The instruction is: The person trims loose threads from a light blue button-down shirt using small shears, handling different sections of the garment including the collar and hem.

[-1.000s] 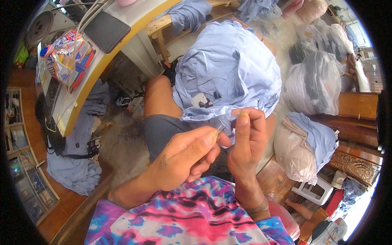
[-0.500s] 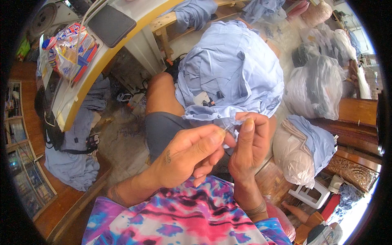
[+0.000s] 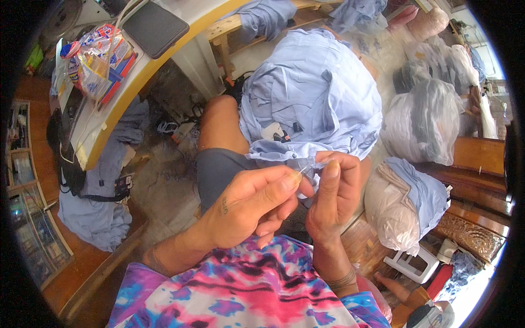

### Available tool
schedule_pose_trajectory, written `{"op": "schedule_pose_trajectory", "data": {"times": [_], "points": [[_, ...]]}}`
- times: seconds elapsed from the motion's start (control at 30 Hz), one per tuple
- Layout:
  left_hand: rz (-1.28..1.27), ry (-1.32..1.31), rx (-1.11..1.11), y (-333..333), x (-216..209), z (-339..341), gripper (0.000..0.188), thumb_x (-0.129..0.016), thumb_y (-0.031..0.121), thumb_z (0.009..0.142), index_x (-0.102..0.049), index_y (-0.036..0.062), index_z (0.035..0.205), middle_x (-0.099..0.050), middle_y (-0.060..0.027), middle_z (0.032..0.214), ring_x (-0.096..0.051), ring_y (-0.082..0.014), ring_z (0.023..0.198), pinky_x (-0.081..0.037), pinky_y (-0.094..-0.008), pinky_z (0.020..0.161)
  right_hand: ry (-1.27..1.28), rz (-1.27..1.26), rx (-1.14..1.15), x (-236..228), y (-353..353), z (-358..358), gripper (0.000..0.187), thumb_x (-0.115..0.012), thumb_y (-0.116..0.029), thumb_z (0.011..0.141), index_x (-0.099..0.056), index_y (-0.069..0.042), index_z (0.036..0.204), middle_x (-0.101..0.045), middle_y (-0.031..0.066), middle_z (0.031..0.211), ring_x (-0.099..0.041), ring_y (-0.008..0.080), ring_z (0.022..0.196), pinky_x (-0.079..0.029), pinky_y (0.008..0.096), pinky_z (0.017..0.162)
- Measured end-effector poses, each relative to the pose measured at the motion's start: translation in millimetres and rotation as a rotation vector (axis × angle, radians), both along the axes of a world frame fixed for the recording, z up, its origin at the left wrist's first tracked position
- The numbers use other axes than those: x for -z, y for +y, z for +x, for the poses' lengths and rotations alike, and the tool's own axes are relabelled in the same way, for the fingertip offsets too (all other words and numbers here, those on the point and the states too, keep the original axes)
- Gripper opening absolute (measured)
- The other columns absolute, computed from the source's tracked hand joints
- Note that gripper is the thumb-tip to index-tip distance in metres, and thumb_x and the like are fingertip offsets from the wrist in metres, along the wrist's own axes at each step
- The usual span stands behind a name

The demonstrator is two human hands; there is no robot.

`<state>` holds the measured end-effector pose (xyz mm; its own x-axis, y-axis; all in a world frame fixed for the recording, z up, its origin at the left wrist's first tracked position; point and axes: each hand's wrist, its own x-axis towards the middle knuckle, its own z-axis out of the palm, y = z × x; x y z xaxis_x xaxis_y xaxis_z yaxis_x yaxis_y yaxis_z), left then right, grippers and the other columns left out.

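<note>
"Cluttered floor, it seems. What crowds the seat?"

"On the left, one curved white table with a yellow edge (image 3: 143,78) juts in, bearing one flat, dark, rounded rectangular device (image 3: 156,28) and one crinkled, multicoloured plastic packet (image 3: 98,64)."

"And on the right?"

"One bulging clear plastic bag (image 3: 426,120), one lumpy beige bundle (image 3: 387,205) with blue fabric draped on it, and one white plastic stool (image 3: 416,266) near a carved brown wooden panel (image 3: 473,232)."

"Where's the work?"

"One rumpled heap of soft, pale blue cloth (image 3: 309,87) sits over the person's knees, creased and rounded, with a white-and-black tag (image 3: 273,131) near its close edge."

"How do the two hands stand?"

"Just this side of it. The left hand (image 3: 257,202) pinches one thin, clear strip (image 3: 306,170), thumb against forefinger, its end hidden by them. The right hand (image 3: 334,191) has thumb and forefinger close together at the gathered edge; whether they clamp the cloth, I cannot tell."
</note>
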<state>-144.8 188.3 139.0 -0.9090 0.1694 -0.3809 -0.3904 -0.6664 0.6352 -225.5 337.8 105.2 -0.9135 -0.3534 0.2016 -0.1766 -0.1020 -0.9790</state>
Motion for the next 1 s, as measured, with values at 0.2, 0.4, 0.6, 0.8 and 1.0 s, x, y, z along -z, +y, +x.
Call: {"op": "schedule_pose_trajectory", "data": {"times": [0.2,0.4,0.6,0.8,1.0], "points": [[0.013,-0.013,-0.019,-2.3,-0.9,2.4,0.045,-0.046,0.037,0.11,-0.061,-0.0047,0.117,-0.05,-0.0013,0.074,-0.044,-0.0042,0.052,-0.044,-0.0222,0.042,-0.014,0.031,-0.022,-0.7,-0.8,-0.2,0.018,-0.052,-0.018,0.11,-0.054,0.0,0.112,-0.064,0.0079,0.107,-0.045,0.0039,0.077,-0.039,0.0203,0.069],[-0.003,-0.006,-0.026,0.1,3.4,3.9,0.053,-0.042,0.042,0.11,-0.058,-0.0072,0.121,-0.051,-0.0041,0.073,-0.043,-0.006,0.047,-0.046,-0.0238,0.04,0.056,0.095,0.009,-4.9,-3.5,-5.3,0.023,-0.051,-0.023,0.109,-0.057,-0.002,0.104,-0.061,0.0072,0.105,-0.047,0.0097,0.089,-0.038,0.0262,0.082],[-0.017,0.042,-0.035,1.4,6.3,4.9,0.054,-0.042,0.042,0.11,-0.058,-0.0075,0.121,-0.051,-0.0042,0.074,-0.043,-0.0058,0.048,-0.047,-0.0236,0.04,-0.02,0.07,-0.004,-6.4,-2.1,-3.0,0.023,-0.051,-0.023,0.109,-0.057,-0.002,0.104,-0.061,0.0064,0.105,-0.046,0.0092,0.089,-0.038,0.0262,0.081],[-0.035,0.037,-0.019,1.4,5.4,4.6,0.054,-0.042,0.042,0.11,-0.059,-0.0077,0.122,-0.051,-0.0043,0.074,-0.043,-0.0059,0.048,-0.047,-0.0237,0.04,0.065,0.031,-0.053,0.9,0.5,-5.5,0.016,-0.05,-0.015,0.11,-0.053,0.0,0.112,-0.065,0.0079,0.108,-0.045,0.0034,0.076,-0.039,0.0195,0.068],[0.004,0.031,-0.049,2.6,5.9,7.1,0.052,-0.043,0.042,0.11,-0.059,-0.0067,0.121,-0.052,-0.0047,0.074,-0.044,-0.0063,0.047,-0.047,-0.0239,0.04,0.139,0.079,-0.064,2.6,2.6,-2.1,0.014,-0.051,-0.013,0.109,-0.053,0.001,0.11,-0.067,0.0107,0.106,-0.048,0.0045,0.075,-0.042,0.0209,0.068]]}}
